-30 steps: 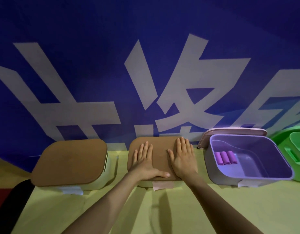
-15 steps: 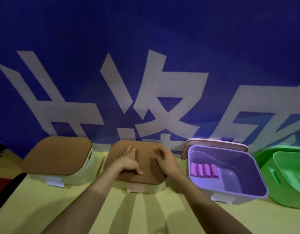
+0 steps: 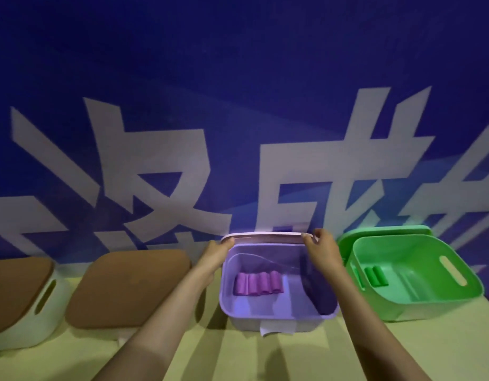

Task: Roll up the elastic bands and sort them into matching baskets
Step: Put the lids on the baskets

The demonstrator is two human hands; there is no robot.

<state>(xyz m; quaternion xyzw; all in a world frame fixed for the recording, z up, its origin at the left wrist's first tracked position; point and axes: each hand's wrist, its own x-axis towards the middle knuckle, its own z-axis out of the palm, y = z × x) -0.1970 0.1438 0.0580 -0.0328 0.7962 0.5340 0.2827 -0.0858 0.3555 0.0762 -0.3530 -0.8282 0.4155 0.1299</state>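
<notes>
The left hand point(image 3: 215, 250) and right hand point(image 3: 321, 250) each grip a corner of the pale lid point(image 3: 268, 236) standing on edge behind the purple basket point(image 3: 279, 318) — four purple rolled bands point(image 3: 258, 283) lie inside; green rolls point(image 3: 376, 276) sit in the green basket point(image 3: 457, 292) just beside.

A deep blue backdrop point(image 3: 237, 64) carries large, pale grey-white characters. The table point(image 3: 265, 361) is pale yellow-green. The left lid point(image 3: 15, 290) and the middle lid point(image 3: 127, 284) are plain brown, and the left one tops a cream basket point(image 3: 45, 320). The lilac basket point(image 3: 237, 317) has a white label point(image 3: 276, 329), a pale pink lid point(image 3: 265, 235) and four magenta-purple rolls point(image 3: 258, 283). The green basket point(image 3: 416, 309) is bright green, like the green lid point(image 3: 380, 231). Its green rolls point(image 3: 375, 276) are darker.
</notes>
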